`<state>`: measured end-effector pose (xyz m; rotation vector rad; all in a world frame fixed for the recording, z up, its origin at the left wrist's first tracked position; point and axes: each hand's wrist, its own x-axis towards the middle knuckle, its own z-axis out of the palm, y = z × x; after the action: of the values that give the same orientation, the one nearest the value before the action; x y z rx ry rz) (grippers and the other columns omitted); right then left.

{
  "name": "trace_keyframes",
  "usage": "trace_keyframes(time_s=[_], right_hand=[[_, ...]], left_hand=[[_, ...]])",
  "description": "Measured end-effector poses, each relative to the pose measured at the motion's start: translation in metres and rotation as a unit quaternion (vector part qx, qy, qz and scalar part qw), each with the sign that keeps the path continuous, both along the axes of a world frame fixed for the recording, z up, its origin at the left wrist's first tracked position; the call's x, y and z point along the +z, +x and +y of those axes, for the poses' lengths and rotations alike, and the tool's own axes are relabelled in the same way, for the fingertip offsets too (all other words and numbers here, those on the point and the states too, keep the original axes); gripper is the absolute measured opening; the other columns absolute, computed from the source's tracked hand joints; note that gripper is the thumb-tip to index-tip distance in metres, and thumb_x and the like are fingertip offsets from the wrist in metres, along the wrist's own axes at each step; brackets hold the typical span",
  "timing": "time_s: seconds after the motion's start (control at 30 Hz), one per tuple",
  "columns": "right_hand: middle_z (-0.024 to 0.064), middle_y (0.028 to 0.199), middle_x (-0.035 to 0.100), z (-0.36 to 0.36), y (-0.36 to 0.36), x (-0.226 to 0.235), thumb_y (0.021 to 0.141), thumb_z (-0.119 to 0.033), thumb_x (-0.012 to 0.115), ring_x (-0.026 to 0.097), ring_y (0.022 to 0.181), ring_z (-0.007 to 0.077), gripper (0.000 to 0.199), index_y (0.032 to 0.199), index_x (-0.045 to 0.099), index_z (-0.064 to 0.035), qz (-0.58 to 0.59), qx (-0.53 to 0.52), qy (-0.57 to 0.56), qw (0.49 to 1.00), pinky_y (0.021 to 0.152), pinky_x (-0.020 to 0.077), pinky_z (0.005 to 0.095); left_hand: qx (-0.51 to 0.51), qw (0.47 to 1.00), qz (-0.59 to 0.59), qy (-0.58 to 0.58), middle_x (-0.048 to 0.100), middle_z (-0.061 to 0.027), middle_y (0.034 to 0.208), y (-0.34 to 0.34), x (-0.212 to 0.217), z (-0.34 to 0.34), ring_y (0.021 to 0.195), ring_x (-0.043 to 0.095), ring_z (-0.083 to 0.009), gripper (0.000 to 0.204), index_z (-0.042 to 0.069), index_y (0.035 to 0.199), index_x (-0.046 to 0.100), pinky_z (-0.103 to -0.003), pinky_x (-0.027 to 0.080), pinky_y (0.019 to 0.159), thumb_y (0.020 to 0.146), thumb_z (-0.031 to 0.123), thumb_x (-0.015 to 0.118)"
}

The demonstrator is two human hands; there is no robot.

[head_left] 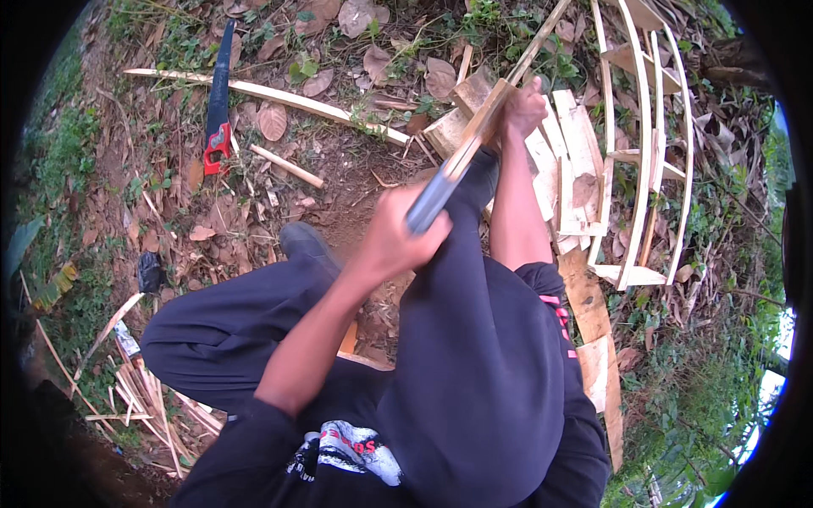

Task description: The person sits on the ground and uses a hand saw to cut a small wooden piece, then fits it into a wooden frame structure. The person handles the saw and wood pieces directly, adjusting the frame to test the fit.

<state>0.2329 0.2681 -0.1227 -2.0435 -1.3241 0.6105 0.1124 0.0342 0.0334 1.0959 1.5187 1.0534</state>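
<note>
Leaf-strewn ground [345, 216] below, the left hand [394, 235] clenches a grey tool [430, 200] while the right hand [523, 110] grips a strip [489, 108]

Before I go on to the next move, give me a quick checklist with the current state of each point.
1. Left hand closed around the grey object: ok.
2. Right hand fully wrapped on the wooden strip: cannot tell; it is at the strip, fingers partly hidden.
3. Grey object clear of the right trouser leg: cannot tell; they overlap in this view, so the gap does not show.
4. Red-handled saw away from both hands: ok, on the ground at upper left.
5. Slatted wooden frame clear of the right hand: ok, apart from it to the right.
</note>
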Motion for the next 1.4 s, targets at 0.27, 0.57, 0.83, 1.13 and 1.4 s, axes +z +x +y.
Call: trace_keyframes(time_s=[0.27,0.57,0.83,1.13,1.4], right_hand=[[0.0343,0.066,0.059,0.001,-0.015,-0.006,0.101,-0.041,0.033,0.061,0.065,0.0503,0.070,0.069,0.064,0.0125,-0.012,0.020,0.097,0.995,0.066,0.0471,0.0567],[0.0321,0.062,0.059,-0.008,-0.018,-0.003,0.102,-0.039,0.032,0.063,0.058,0.0455,0.069,0.067,0.066,0.0100,-0.022,0.032,0.117,0.992,0.060,0.0492,0.0542],[0.0311,0.060,0.058,0.004,0.001,-0.009,0.103,-0.036,0.035,0.062,0.058,0.0468,0.064,0.068,0.066,0.0080,-0.039,0.025,0.145,0.988,0.056,0.0482,0.0541],[0.0291,0.061,0.059,-0.005,-0.015,-0.016,0.103,-0.042,0.031,0.063,0.060,0.0457,0.066,0.077,0.068,0.0047,0.002,0.052,0.110,0.993,0.055,0.0464,0.0545],[0.0233,0.052,0.053,-0.001,-0.007,0.010,0.104,-0.043,0.033,0.057,0.050,0.0413,0.063,0.070,0.063,0.0007,0.023,0.111,0.161,0.980,0.048,0.0420,0.0488]], left_hand=[[0.016,0.999,0.002,-0.036,0.051,0.0023,0.064,-0.004,-0.014,0.037,0.057,0.048,-0.0051,0.011,-0.001,0.080,0.057,-0.025,0.038,0.052,0.081,0.010,0.061],[0.025,0.999,0.015,-0.018,0.050,0.0024,0.061,-0.005,-0.025,0.028,0.053,0.046,-0.0053,0.018,0.002,0.071,0.051,-0.026,0.038,0.050,0.081,0.012,0.062],[0.016,0.998,-0.012,-0.062,0.049,0.0011,0.062,-0.005,0.024,-0.070,0.057,0.046,-0.0068,0.022,-0.006,0.096,0.061,-0.024,0.038,0.054,0.080,0.009,0.059],[0.054,0.996,0.042,0.054,0.048,0.0009,0.055,0.005,-0.050,0.071,0.048,0.045,-0.0063,0.017,0.002,0.070,0.051,-0.027,0.036,0.044,0.080,0.010,0.062],[-0.005,0.997,-0.068,0.043,0.050,0.0025,0.056,-0.010,-0.008,0.079,0.044,0.046,-0.0042,0.010,-0.001,0.084,0.057,-0.021,0.037,0.040,0.085,0.009,0.060]])
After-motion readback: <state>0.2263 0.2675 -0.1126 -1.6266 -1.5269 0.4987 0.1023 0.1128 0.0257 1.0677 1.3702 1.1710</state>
